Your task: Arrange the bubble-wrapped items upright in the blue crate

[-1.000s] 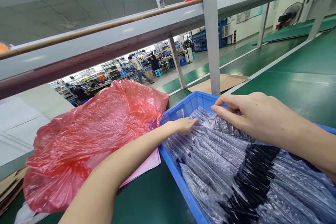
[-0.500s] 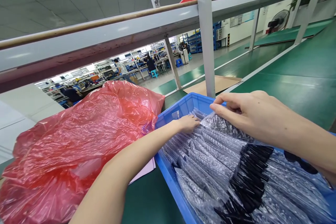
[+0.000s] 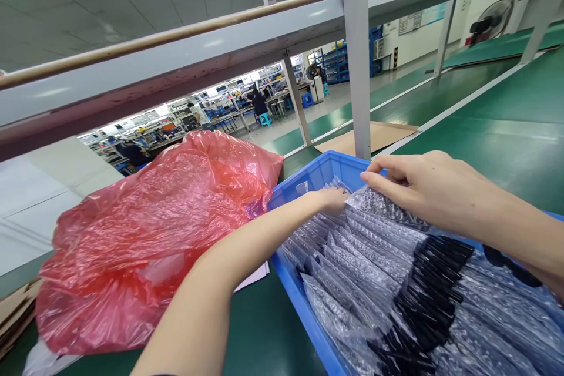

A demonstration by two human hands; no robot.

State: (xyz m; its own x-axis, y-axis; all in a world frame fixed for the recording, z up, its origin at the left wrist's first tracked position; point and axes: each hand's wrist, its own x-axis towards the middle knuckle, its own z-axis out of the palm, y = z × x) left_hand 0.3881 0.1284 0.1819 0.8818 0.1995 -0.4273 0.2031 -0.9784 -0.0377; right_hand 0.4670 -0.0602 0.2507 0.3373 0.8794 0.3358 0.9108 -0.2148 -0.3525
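Observation:
A blue plastic bin (image 3: pixel 299 311) holds several rows of clear bubble-wrap bags (image 3: pixel 352 270), packed on edge, with black cable-like ends (image 3: pixel 434 294) sticking out between the rows. My left hand (image 3: pixel 332 200) reaches into the bin's far left part. Its fingers are bent at the left corner of the rearmost bubble-wrap bag (image 3: pixel 388 208), partly hidden by it. My right hand (image 3: pixel 423 182) is over the far side, thumb and forefinger closed at the top edge of that same bag. The other right fingers are curled underneath and mostly hidden.
A large crumpled red plastic bag (image 3: pixel 167 235) lies left of the bin on the green surface (image 3: pixel 264 335). A metal post (image 3: pixel 356 70) stands just behind the bin, near flat cardboard (image 3: pixel 392 135). A shelf rail (image 3: pixel 198 47) crosses above. People sit and stand at far benches.
The view has shifted slightly left, so the scene sits further right. My left hand has sunk a little deeper among the bags; my right hand stays at the bag's top edge.

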